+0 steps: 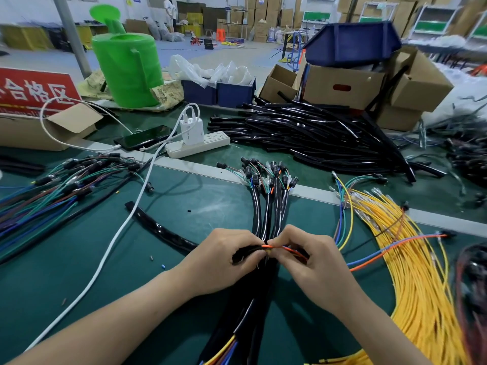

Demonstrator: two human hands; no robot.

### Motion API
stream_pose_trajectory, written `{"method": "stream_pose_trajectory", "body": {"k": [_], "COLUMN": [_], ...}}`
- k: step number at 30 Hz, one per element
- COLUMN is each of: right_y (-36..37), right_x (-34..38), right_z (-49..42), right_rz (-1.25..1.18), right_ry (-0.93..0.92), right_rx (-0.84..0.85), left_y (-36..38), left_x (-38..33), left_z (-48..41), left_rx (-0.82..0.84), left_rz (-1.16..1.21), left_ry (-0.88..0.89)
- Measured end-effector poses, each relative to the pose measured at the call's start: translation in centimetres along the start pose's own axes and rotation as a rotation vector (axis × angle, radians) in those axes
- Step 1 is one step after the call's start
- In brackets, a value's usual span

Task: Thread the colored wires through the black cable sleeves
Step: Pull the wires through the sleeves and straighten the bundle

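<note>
I see the orange wire (274,247) right between the two hands, low in the middle of the table (184,259). The right hand (313,259) pinches it with bent fingers. The left hand (224,262) has its fingers curled round the end of a black sleeve (245,252). The wire tip meets the sleeve mouth, so I think this one is only just going in.

Under the hands lies a done bundle (266,214), with wires poking out of the far ends of its sleeves. So some of the work is finished.

A lot is left, I think. A big sleeve pile (316,133) waits at the back. Many yellow wires (411,259) lie bare on the right, and mixed wires (52,185) lie on the left.
</note>
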State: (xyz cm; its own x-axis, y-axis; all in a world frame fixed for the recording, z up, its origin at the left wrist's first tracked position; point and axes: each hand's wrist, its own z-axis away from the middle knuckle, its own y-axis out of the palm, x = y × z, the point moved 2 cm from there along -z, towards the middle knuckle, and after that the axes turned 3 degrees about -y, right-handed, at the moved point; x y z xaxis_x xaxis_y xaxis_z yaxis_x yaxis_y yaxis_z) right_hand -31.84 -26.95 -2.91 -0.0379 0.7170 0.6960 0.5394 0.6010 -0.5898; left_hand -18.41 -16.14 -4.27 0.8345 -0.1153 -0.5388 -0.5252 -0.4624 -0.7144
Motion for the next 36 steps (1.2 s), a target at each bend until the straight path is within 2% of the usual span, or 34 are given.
{"method": "stream_pose_trajectory", "body": {"k": [12,18,26,28,30,33,36], "right_y": [0.2,0.7,1.2,1.2,0.9,-0.1,-0.5], "right_x": [0.6,0.7,0.9,0.7,0.1,-1.0,-0.8], "right_z": [0.1,0.2,0.3,0.5,0.6,0.2,-0.5], "right_rz": [0.196,0.236,0.228,0.298,0.466,0.626,0.717], "right_ry": [-0.105,-0.144,-0.149,-0.123,-0.064,0.046,-0.013], "right_rx": [-0.003,0.045,0.086,0.105,0.104,0.061,-0.023], "left_y": [-0.1,0.4,0.8,1.0,0.9,0.2,-0.8], "left_x": [-0.2,0.4,0.0,0.0,0.3,0.9,1.2], "left_z": [0.0,-0.1,0.0,0.2,0.1,-0.3,-0.8], "left_rx": [0.012,0.013,0.057,0.049,0.024,0.027,0.123], "left_rz": [0.110,0.164,0.186,0.168,0.160,0.165,0.022], "left_ry": [-0.009,-0.072,-0.050,-0.044,-0.056,-0.127,-0.169]}}
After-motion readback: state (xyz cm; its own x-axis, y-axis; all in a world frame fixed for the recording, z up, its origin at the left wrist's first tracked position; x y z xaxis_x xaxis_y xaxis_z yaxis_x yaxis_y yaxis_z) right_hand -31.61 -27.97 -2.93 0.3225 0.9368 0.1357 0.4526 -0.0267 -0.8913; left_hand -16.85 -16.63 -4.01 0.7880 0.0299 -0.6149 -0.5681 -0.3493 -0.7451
